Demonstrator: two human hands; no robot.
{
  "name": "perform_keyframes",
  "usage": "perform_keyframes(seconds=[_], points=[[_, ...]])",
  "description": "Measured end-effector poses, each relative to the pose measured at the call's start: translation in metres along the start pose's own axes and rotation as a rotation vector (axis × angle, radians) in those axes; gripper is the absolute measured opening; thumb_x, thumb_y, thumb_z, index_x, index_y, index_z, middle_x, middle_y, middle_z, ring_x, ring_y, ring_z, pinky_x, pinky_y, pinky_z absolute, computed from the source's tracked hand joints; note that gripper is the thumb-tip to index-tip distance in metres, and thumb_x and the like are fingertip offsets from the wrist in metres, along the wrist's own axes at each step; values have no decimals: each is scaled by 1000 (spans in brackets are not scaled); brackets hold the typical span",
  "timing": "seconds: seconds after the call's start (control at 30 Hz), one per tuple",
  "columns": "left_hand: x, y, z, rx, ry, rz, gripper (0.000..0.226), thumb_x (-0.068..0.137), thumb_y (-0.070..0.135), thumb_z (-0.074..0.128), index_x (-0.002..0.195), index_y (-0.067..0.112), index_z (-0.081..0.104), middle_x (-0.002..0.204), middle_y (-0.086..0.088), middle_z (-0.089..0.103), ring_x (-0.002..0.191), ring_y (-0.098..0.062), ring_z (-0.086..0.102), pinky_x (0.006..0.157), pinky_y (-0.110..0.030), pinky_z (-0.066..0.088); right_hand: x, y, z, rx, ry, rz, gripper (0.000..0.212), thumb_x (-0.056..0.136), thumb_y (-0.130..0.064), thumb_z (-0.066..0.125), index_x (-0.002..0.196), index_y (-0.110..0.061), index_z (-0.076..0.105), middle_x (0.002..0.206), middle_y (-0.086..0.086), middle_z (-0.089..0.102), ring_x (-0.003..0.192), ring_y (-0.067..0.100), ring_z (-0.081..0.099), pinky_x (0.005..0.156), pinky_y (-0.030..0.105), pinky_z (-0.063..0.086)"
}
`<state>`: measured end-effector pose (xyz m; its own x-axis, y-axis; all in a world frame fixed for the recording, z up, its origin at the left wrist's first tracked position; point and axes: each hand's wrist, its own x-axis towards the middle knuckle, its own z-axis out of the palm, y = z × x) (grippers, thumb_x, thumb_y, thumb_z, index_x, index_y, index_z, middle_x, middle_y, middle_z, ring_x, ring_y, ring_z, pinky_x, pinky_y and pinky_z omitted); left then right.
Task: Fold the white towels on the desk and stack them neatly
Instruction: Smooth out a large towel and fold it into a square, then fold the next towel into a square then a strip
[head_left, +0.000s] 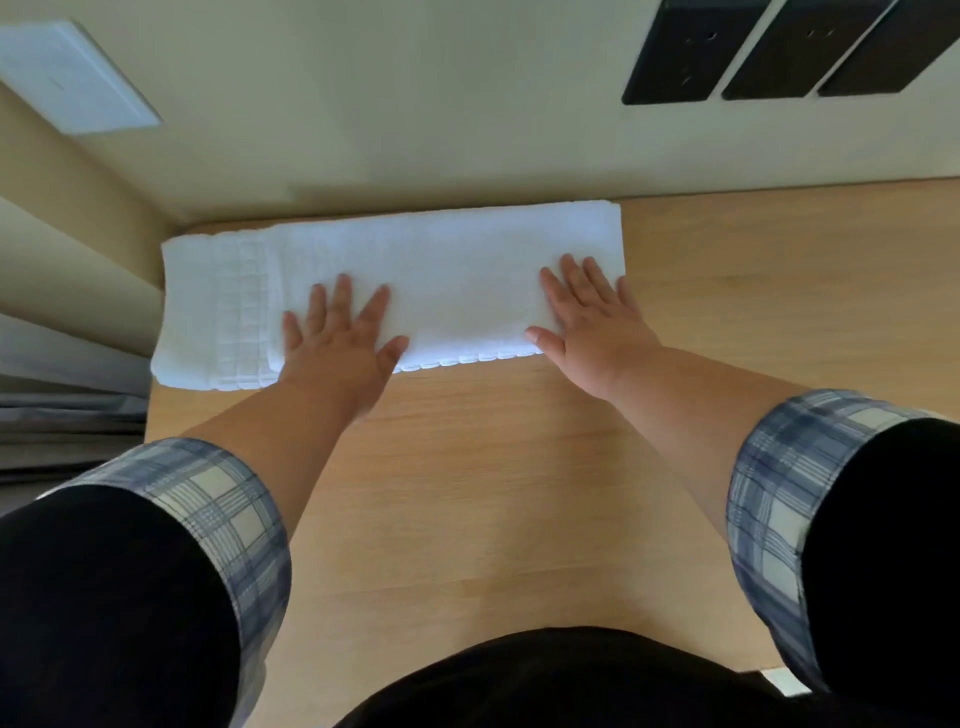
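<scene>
Towel: one white towel (405, 275) lies on the tabletop (493, 493) as a long folded band, against the far edge by the wall, its left end reaching the tabletop's left corner. No other towel is in view.
Towel edges: a woven checked border shows near the towel's left end; a stitched hem runs along its near edge between the two hands.
Left hand: the left hand (340, 343) lies flat, palm down, on the near part of the towel, left of the towel's middle, just right of the checked border.
Left fingers: the fingers (340, 299) are spread and open, pressing, gripping nothing.
Right hand: the right hand (589, 322) lies flat on the towel's right end, near its right edge.
Right fingers: likewise splayed open, holding nothing; the thumb sits at the towel's near hem.
Step, as I judge it: smoothing the band before folding it across its length.
Risk, slip: with palms only pressing, a sideways push could drag the top layer over the lower one and skew the hem.
Risk, edge: the towel's left end sits at the tabletop's corner; a leftward nudge could let that end droop over.
Risk, fold: lifting one end by a single layer could open the band.
Stack: none started within view.
</scene>
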<state>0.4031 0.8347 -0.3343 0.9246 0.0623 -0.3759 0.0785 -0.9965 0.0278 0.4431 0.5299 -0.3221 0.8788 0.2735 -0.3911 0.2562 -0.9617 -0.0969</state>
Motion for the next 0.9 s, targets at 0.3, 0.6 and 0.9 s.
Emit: perform_keyframes(seconds=[0.3, 0.6, 0.9], points=[[-25, 27, -49, 133, -15, 41, 72, 96, 63, 10, 157, 27, -6, 165, -11, -8, 151, -31, -7, 121, -50, 3, -58, 38, -42, 217, 3, 307, 81, 95, -70, 15, 159, -24, -2, 167, 0, -7, 152, 18, -10, 123, 45, 1], [-73, 194, -131, 206, 109, 498, 67, 101, 56, 24, 156, 20, 19, 164, -7, 15, 151, -26, 9, 121, -42, 10, -196, 134, -112, 195, 108, 478, 79, 97, -68, 23, 160, -24, 6, 167, 0, 2, 153, 20, -9, 123, 48, 3], [-211, 428, -176, 80, 193, 774, 67, 99, 60, 34, 154, 23, 28, 159, -5, 31, 144, -25, 30, 115, -41, 29, -442, 262, -120, 260, 183, 674, 88, 96, -63, 45, 160, -17, 5, 167, 8, 8, 153, 24, 3, 123, 39, 12]])
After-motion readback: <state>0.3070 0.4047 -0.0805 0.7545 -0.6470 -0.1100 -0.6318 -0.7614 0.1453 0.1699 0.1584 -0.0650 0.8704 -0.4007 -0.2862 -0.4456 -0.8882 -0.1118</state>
